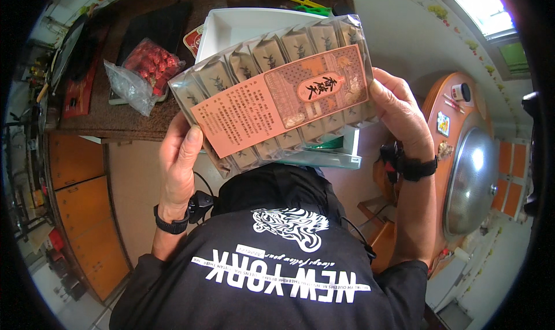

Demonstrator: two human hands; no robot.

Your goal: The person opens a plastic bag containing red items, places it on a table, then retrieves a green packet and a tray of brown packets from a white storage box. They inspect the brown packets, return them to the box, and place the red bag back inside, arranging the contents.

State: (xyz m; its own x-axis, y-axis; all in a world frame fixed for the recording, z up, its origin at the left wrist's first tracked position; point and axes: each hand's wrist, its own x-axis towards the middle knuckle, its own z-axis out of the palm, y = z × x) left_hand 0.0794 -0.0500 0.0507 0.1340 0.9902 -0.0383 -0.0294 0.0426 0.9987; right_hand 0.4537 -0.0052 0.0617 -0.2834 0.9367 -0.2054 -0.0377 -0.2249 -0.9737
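A clear package of wrapped pastries is held up in front of me, tilted with its right end farther away. Two rows of small tan packets show through the plastic, and a salmon-pink printed label runs across the front. My left hand grips the lower left end, thumb on the front. At the right end, my right hand pinches the edge, thumb in front; its fingers behind are partly hidden. Behind and below the package is a white bin, mostly covered by it.
On the dark brown counter lie a red bag with clear plastic and a black board. Green-handled scissors rest at the far edge. To the right stands a round wooden table with a large domed metal cover.
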